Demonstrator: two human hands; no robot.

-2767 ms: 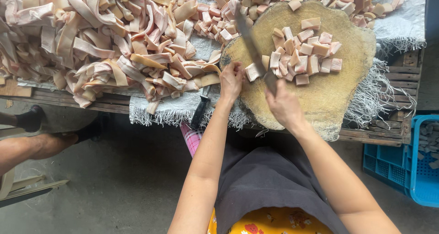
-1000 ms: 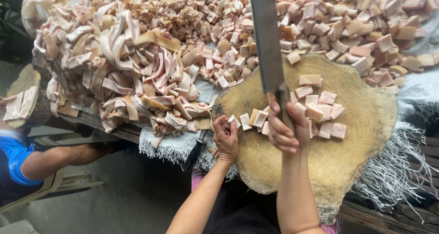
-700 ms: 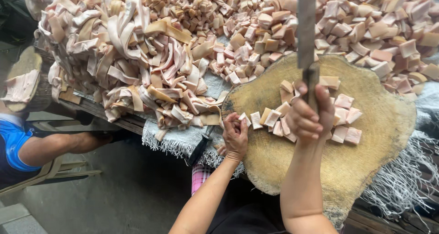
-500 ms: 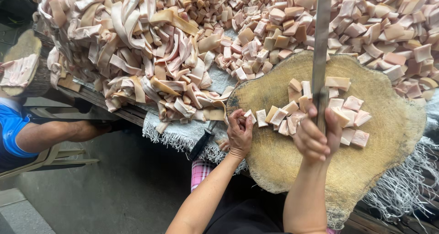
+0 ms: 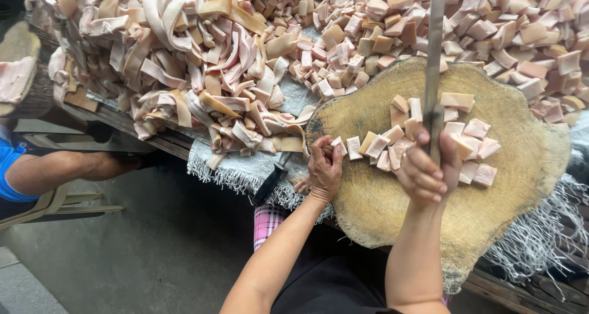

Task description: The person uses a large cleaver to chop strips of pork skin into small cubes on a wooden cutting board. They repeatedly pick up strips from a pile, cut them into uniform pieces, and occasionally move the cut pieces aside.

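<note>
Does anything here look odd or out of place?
A dark-handled tool pokes out from under the heap of strips, hanging over the table edge. The chopping block is ragged and worn at its rim. Nothing looks spilled.

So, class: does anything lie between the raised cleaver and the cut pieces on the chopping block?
Nothing visible does. The right hand holds the cleaver upright above the cut pieces; the left hand rests aside, at the row's left end.

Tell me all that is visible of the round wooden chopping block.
The chopping block is a thick round slab of pale, rough wood, its face worn and fibrous. It lies flat on a frayed grey cloth. Cut pale meat cubes lie on its middle. The left hand rests at its left edge; the right hand holds a cleaver above it.
</note>
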